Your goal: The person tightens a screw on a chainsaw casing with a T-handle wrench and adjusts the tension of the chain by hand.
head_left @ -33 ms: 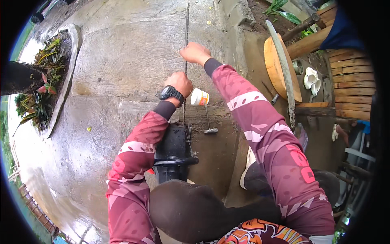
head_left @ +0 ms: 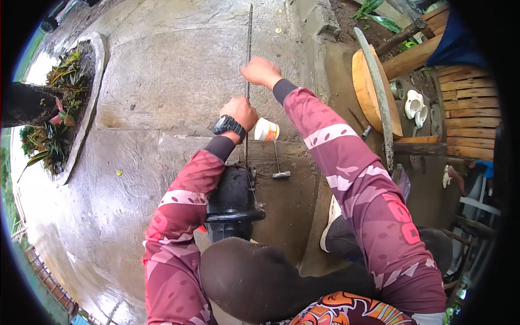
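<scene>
A long, thin dark rod [head_left: 249,40] runs upright through the picture, down to a black plastic container [head_left: 225,195] below my hands. My right hand [head_left: 260,72] is closed round the rod, higher up. My left hand [head_left: 241,114], with a watch at the wrist, is closed on it lower down. Just right of my left hand is a small white tub [head_left: 265,129] with an orange label. A thin-handled hammer-like metal tool [head_left: 281,174] lies on the concrete below that tub.
A planter [head_left: 65,119] with a tree trunk curves along the left. At the right stand a round wooden slab [head_left: 365,89], a leaning grey board [head_left: 385,114] and bamboo slat furniture [head_left: 467,108], with white clogs [head_left: 414,105] beside them. A concrete step edge [head_left: 325,21] runs near the top.
</scene>
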A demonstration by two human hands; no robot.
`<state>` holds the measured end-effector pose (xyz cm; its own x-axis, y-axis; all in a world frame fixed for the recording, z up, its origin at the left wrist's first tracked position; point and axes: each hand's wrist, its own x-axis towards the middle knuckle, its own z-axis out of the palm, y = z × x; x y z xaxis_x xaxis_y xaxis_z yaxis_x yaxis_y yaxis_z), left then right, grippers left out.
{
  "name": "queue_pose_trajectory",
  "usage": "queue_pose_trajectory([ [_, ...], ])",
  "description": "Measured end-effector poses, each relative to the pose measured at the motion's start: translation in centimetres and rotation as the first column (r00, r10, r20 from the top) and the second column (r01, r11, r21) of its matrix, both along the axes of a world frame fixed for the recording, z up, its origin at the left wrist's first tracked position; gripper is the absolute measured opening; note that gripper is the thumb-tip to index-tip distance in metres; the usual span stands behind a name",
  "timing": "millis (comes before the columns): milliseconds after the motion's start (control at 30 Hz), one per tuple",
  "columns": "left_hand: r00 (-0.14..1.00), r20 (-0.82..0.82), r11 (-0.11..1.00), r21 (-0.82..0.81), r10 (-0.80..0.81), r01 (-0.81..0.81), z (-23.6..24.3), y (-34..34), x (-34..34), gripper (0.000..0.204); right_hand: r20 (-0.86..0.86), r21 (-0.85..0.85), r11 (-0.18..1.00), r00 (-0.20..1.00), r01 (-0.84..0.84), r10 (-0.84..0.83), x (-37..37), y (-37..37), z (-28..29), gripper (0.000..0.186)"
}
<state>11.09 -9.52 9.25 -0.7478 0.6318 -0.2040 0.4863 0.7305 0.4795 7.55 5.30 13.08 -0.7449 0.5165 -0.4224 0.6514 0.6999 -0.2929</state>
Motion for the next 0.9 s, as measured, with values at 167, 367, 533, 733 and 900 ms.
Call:
queue_pose_trajectory([
  [167,0.999,0.009,0.999,0.018,-0.049,0.049,0.7,-0.6,-0.2,0.024,-0.065,0.012,1.000,0.998,0.020,-0.019,0.8,-0.8,1.0,0.041],
  [367,0.999,-0.030,0.999,0.041,-0.017,0.018,-0.8,-0.6,-0.7,0.031,-0.054,-0.041,0.999,0.998,0.027,-0.030,0.1,-0.9,2.2,0.037],
  [533,0.998,0.047,0.998,0.046,-0.049,0.047,-1.1,0.4,-0.7,0.032,0.161,0.001,0.993,0.980,-0.116,0.115,-1.1,1.2,0.6,0.044],
  [733,0.998,0.046,0.995,-0.081,-0.046,0.050,0.7,-0.5,-0.8,0.042,-0.045,-0.079,0.996,0.998,0.036,-0.040,1.4,3.3,5.6,0.065],
  [900,1.000,0.001,0.991,-0.132,-0.032,0.031,2.2,-0.3,-1.8,0.062,-0.145,0.011,1.000,0.989,0.014,-0.013,9.7,6.2,2.9,0.066],
])
